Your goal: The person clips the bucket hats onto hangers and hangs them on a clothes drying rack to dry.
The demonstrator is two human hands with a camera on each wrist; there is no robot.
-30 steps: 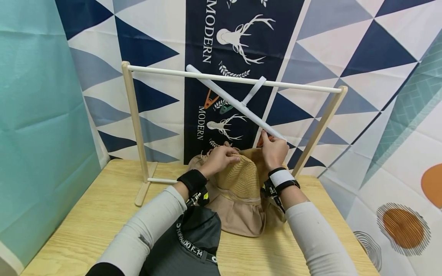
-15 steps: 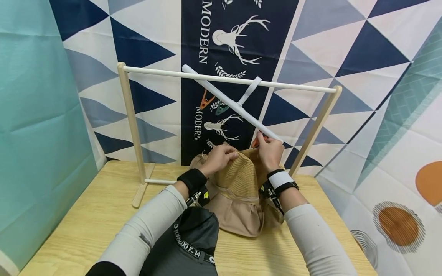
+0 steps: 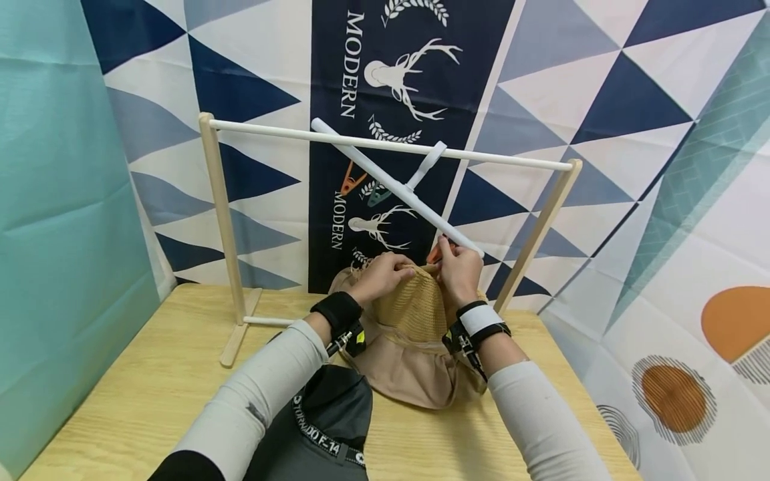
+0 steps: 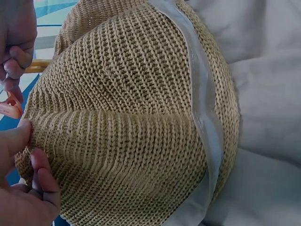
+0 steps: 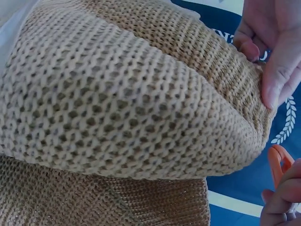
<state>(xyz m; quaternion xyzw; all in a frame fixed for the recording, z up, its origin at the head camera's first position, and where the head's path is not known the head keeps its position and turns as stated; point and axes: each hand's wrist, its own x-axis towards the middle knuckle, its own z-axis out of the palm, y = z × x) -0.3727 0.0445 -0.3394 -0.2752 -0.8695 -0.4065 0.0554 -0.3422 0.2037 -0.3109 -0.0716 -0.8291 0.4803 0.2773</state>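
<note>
— While the hat (image 3: 415,314) sits on the table (image 3: 150,387), where is the clip (image 3: 434,254) relative to its crown?

— Just above the top edge, at the low end of the slanting hanger bar (image 3: 397,190). The right hand (image 3: 458,274) pinches the clip; the left hand (image 3: 381,277) pinches the knit beside it. Both hands are equally close, thumbs nearly touching.

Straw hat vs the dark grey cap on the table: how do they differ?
The straw hat is tan, with an open-knit woven crown and a soft beige brim; the dark grey cap is smooth fabric with white lettering. The left hand and right hand hold the hat's crown up; no fingers touch the cap, which lies under the left forearm. Both rest on the wooden table.
</note>
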